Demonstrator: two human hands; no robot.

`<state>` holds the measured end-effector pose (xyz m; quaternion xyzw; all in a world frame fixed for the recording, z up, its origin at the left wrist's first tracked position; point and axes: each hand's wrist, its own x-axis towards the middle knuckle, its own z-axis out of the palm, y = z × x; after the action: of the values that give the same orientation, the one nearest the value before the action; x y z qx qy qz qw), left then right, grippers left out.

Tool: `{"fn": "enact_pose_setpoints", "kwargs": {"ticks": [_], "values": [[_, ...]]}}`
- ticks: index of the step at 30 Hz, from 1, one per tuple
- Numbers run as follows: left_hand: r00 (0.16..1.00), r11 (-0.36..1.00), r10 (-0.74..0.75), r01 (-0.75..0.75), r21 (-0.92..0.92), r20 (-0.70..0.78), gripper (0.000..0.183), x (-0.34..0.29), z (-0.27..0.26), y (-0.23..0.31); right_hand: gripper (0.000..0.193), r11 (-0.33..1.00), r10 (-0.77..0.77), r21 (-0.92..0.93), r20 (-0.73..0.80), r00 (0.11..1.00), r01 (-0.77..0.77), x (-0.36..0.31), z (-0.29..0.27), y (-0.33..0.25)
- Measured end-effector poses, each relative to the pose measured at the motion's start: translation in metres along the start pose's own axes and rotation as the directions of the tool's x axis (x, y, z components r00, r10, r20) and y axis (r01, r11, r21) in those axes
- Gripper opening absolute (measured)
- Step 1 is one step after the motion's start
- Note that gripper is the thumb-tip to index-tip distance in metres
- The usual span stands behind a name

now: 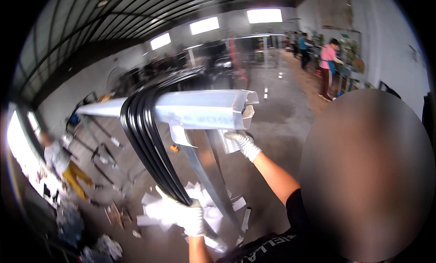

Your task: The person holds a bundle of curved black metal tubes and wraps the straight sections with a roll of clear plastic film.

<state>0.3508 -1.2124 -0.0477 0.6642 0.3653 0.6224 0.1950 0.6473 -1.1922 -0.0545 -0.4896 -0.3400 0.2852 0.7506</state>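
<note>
A long metal profile (200,109) in bluish-white protective film reaches from the far left toward me, its open end at the centre. Several black flexible tubes or strips (144,126) are looped over it and hang down in a bundle. Low in front of me, my left hand (186,213), in a white glove, is closed around the bundle's lower part. My right hand (245,145), also gloved, is below the profile's end. Its fingers are closed at the edge of a loose flap of plastic film (230,143). Another film flap (180,135) hangs beside it.
A grey metal leg (206,172) slants down beneath the profile. White scraps (152,208) litter the floor around its foot. One person (59,158) walks at the left; another in pink (328,58) works at a bench on the far right. A large blurred patch hides the near right.
</note>
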Motion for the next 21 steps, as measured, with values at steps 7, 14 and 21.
{"fn": "enact_pose_setpoints", "kwargs": {"ticks": [7, 14, 21], "values": [[0.995, 0.982, -0.085, 0.075, -0.175, -0.052, 0.079, -0.002, 0.009, -0.001, 0.072, 0.859, -0.122, -0.405, 0.430, 0.894, 0.312, 0.102, 0.006, 0.021], [0.977, 0.970, 0.090, -0.041, 0.241, -0.194, 0.066, 0.002, -0.007, 0.018, 0.069, 0.688, 0.015, -0.678, 0.369, 0.929, 0.258, 0.117, 0.035, 0.030], [0.996, 0.998, -0.048, 0.050, 0.025, -0.078, 0.080, -0.011, -0.003, 0.019, 0.067, 0.981, -0.173, 0.024, 0.538, 0.825, 0.190, 0.094, 0.036, 0.043]]}}
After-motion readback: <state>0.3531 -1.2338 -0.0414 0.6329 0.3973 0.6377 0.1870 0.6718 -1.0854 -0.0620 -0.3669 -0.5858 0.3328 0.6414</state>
